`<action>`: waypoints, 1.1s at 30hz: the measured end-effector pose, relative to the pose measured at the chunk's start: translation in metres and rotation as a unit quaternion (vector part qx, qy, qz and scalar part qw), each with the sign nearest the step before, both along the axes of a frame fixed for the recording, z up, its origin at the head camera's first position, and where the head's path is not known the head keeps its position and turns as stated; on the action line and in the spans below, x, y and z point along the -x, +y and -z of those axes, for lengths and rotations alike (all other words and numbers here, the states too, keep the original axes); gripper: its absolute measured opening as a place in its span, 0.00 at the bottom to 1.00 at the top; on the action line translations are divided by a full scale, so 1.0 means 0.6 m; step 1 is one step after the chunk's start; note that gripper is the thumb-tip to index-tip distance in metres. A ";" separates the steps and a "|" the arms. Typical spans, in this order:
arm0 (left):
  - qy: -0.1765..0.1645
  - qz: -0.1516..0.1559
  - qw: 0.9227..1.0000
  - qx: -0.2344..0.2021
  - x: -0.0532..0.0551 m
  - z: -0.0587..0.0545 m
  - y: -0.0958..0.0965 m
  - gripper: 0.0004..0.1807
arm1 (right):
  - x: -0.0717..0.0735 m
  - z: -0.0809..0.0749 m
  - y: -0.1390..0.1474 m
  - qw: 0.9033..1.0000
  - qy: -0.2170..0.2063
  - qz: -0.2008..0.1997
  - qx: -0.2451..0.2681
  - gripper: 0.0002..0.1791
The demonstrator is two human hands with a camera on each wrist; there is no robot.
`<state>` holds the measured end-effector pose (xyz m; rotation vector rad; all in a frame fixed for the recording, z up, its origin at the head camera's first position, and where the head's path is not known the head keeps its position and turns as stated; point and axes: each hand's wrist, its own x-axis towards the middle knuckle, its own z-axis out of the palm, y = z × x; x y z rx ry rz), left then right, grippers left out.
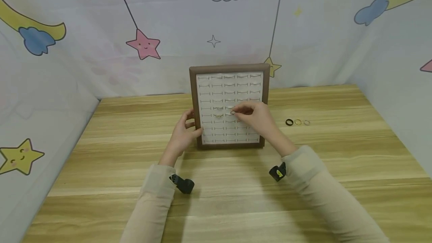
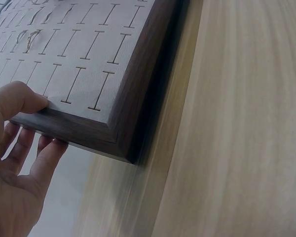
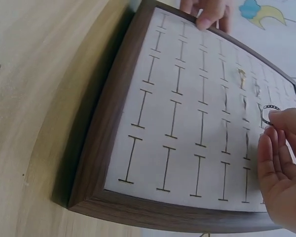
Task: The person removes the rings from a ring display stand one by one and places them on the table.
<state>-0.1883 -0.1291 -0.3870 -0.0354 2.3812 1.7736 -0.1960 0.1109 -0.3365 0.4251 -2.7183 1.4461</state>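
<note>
Right hand [image 1: 254, 117] first: I've got thumb and fingertips pinching a small ring [image 3: 271, 105], dark and patterned in the right wrist view, right up at the face of the board. It's by the slits of the middle column, just beside the two mounted rings. Touching the slit or a hair off it? I can't tell from here.

Left hand [image 1: 183, 134]: gripping the board [image 1: 230, 146] by its side, thumb on the front of the brown frame, fingers round behind. The board stands up on the table, its white face toward my head camera; what props it at the back, I can't see.

My call on the step: offering this ring to a slit. The next move, I'd say, calls for lining the band up with the opening and pressing it in gently, the left hand bracing against the push.

Moving out: a pale ring [image 1: 218, 108] and, just below, a gold-toned one [image 1: 218, 116] sit in slits. Right of the board on the table [image 1: 229, 198], a black band [image 1: 289, 122], a gold band [image 1: 298, 122] and a silver band [image 1: 306, 122] lie in a row. Behind it all, a printed curtain [image 1: 182, 18].
</note>
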 end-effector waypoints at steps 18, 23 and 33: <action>-0.003 -0.001 1.000 0.002 -0.001 -0.005 0.001 0.40 | 0.014 -0.044 0.102 0.966 -0.096 0.061 0.232 0.07; -0.001 0.000 1.000 0.002 -0.002 -0.005 0.000 0.40 | 0.016 -0.047 0.142 0.947 -0.089 0.059 0.304 0.08; -0.004 -0.001 1.000 0.001 -0.003 -0.005 0.001 0.40 | 0.015 -0.039 0.210 0.883 -0.146 0.078 0.439 0.09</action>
